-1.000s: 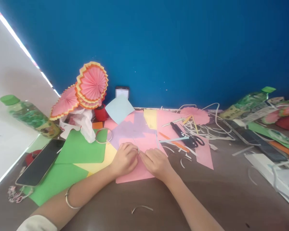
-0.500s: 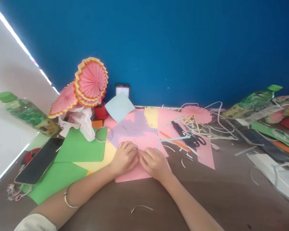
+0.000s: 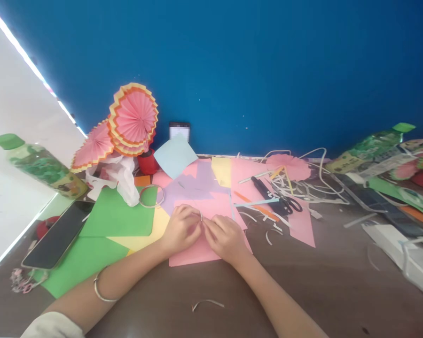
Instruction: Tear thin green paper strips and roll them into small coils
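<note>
My left hand and my right hand meet fingertip to fingertip over a pink paper sheet. Between their pinched fingers is a thin white strip, of which only a small curved bit shows; the rest is hidden. Both hands are closed on it. Left of my left hand lie a green sheet and a yellow sheet. Close to my body, a loose white strip rests on the brown table.
Black-handled scissors, a black cutter and tangled paper strips lie at right. A phone, a green-capped bottle and pleated paper rosettes are at left. A white box stands far right.
My fingers have shifted slightly around the strip, and a bit more of it shows at the left fingertips. Everything else stays in place.
</note>
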A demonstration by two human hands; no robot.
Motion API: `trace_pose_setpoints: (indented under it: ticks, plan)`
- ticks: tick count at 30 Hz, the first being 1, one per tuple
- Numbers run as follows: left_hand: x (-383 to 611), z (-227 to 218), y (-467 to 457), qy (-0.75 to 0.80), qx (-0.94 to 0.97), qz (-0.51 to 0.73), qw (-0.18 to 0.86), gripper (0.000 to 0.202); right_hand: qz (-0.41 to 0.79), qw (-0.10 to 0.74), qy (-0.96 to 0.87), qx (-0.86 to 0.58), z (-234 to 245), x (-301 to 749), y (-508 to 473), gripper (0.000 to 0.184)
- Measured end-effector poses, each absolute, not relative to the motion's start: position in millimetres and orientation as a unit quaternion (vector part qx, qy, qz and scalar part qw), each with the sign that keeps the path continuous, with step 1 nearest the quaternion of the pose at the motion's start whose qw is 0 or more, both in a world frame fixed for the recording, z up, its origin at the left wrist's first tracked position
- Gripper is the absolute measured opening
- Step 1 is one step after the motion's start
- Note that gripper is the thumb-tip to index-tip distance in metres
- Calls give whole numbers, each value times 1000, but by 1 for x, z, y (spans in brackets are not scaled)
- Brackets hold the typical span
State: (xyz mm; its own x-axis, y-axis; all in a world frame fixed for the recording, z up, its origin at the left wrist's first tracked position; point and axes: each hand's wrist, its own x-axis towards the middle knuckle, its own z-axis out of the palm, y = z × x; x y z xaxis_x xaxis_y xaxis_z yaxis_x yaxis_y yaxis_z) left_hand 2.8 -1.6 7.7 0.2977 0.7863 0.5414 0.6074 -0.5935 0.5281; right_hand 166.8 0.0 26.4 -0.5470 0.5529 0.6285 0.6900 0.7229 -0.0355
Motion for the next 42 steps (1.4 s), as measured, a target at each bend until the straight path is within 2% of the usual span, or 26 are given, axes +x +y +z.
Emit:
trace_pose_setpoints:
  ticks: [5,11,20,31,37,42]
  plan:
    - [4,5,-2,437,808,390,65,9,-41,361,-844,-395,21,164,0,19]
    - [4,7,-3,429,825,369,18,10,-13,371,-829,-418,19,162,-2,18]
    - [5,6,-3,445,817,365,36,12,28,381,-813,-441,17,161,-1,19]
    - [2,12,0,470,796,362,125,19,-112,343,-857,-367,18,167,-1,17]
    - [2,12,1,468,792,370,127,16,-137,339,-852,-375,22,164,-2,17]
    - [3,11,1,467,789,378,129,14,-105,354,-843,-391,23,162,-3,15]
